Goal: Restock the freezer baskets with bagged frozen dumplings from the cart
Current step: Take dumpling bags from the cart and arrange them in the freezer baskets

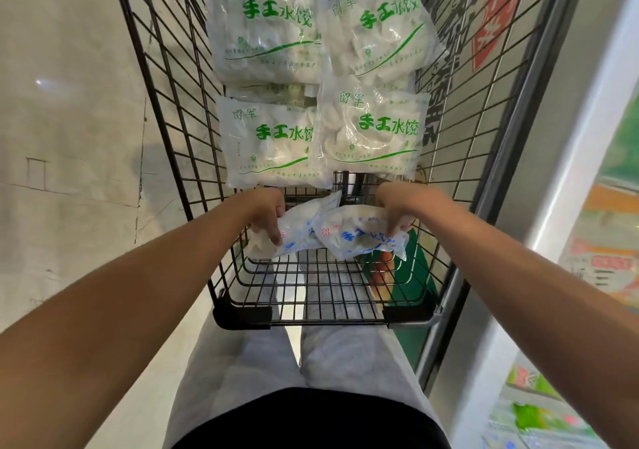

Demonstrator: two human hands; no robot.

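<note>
A black wire cart (311, 317) stands in front of me. Several clear dumpling bags with green lettering (273, 140) lie in its far part. Over the near section, my left hand (268, 215) grips one blue-lettered dumpling bag (297, 232) by its left end. My right hand (397, 210) grips a second blue-lettered bag (363, 237) by its upper right edge. Both bags hang just above the cart's wire floor, and they overlap in the middle.
A freezer with a white frame (567, 185) and colourful packages behind glass runs along the right. A pale tiled floor (69, 137) lies to the left of the cart. My legs in light trousers stand against the cart's near end.
</note>
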